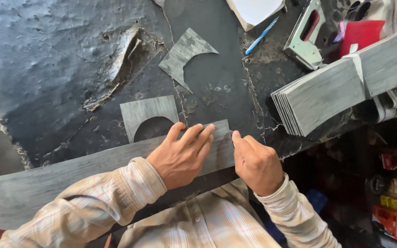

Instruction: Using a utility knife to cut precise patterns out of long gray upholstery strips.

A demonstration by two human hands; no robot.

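One long grey wood-grain strip lies along the near edge of the black worktop, its long axis running from lower left up to its right end by my hands. My left hand presses flat on it, fingers spread, as a hold-down; my right hand is curled shut at that end (whatever it pinches is hidden).

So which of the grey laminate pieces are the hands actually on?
The long grey strip along the table's near edge: left hand lies flat on it, right hand at its end. Both cut-out offcuts lie untouched.
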